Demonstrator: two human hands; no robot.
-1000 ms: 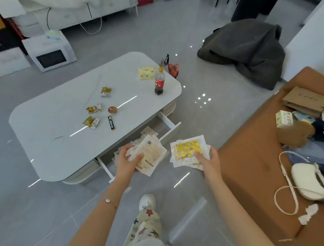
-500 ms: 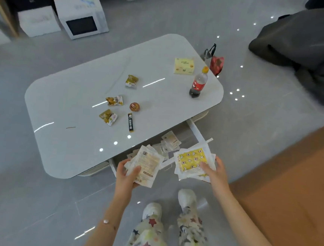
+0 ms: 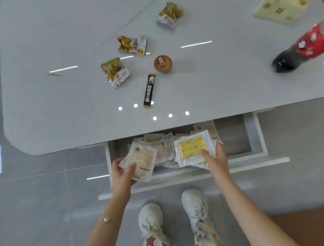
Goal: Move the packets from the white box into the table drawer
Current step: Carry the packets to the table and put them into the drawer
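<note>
Half a second before, both hands had been holding their packets out over the floor, short of the table; now they had come in over the open drawer (image 3: 257,143) and everything looked much closer. The left hand (image 3: 122,175) gripped a small sheaf of beige packets (image 3: 142,161) at their near end, thumb across the top and fingers curled beneath, above the drawer's left near corner. The right hand (image 3: 215,162) pinched a stack of yellow-patterned packets (image 3: 193,147) by its near right corner, low over the heap. The drawer, a shallow white tray with a pale wood-grain floor, held a jumble of loose packets (image 3: 164,150) in its left and middle part, with bare floor showing at the right. The packets were flat, clear-edged plastic pouches. On the glossy white round-cornered table (image 3: 67,26) lay three crumpled gold snack wrappers (image 3: 131,45), a small round brown cake (image 3: 162,63), a black stick sachet (image 3: 149,90), a yellow pack (image 3: 281,6) at the far right, and a cola bottle (image 3: 308,47) with a red label. A thin bracelet (image 3: 105,219) circled the left wrist, and white shoes (image 3: 195,204) stood on the grey tiles.
</note>
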